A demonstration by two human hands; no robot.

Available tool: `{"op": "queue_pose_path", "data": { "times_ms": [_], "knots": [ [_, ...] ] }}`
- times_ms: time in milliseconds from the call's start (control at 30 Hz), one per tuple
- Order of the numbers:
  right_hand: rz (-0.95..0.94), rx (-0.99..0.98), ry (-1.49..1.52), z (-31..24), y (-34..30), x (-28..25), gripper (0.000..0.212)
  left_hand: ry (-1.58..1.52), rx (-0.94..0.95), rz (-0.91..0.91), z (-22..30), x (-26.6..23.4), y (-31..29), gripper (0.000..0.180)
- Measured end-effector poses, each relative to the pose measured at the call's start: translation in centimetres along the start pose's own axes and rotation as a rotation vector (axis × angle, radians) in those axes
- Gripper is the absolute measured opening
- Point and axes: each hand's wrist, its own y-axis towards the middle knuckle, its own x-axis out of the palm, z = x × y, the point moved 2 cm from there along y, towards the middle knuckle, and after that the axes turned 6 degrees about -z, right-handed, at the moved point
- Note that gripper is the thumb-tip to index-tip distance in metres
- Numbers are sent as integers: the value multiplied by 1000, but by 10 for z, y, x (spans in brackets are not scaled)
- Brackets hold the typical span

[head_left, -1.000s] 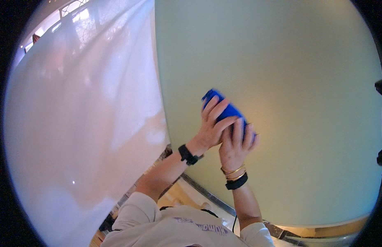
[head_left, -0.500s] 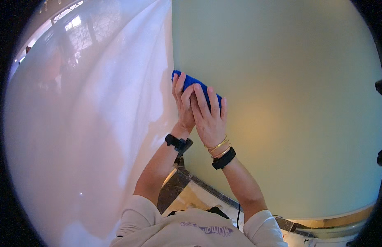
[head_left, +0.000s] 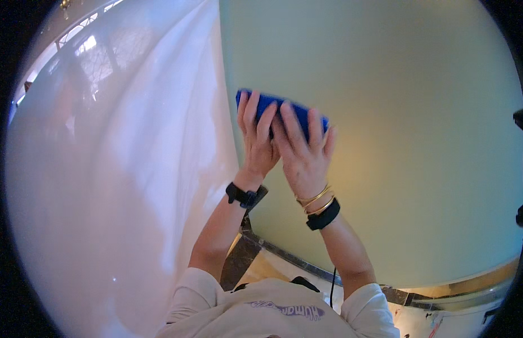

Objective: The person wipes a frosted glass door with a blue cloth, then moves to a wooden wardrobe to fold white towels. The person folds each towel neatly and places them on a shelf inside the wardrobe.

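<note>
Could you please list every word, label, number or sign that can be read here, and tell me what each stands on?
Pale shirt: purple lettering across the chest, which I describe rather than quote.
Blue pad: no lettering visible on the part that shows.
Black wristbands: no lettering that can be made out.
Red marks at the lower right: too small and blurred to tell whether they are writing.

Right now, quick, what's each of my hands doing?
Left hand: open, fingers laid over the blue cloth.
Right hand: open, fingers spread over the same cloth.
</note>
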Motion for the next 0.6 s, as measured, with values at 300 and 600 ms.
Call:
{"op": "queue_pose_path", "data": {
  "times_ms": [300,600],
  "knots": [
    [-124,-73,-32,-9,-110,33,40,17,-24,-32,13,19,-121,50],
    [-21,8,-80,29,-60,-29,42,56,140,-65,41,17,-41,49]
  ]
}}
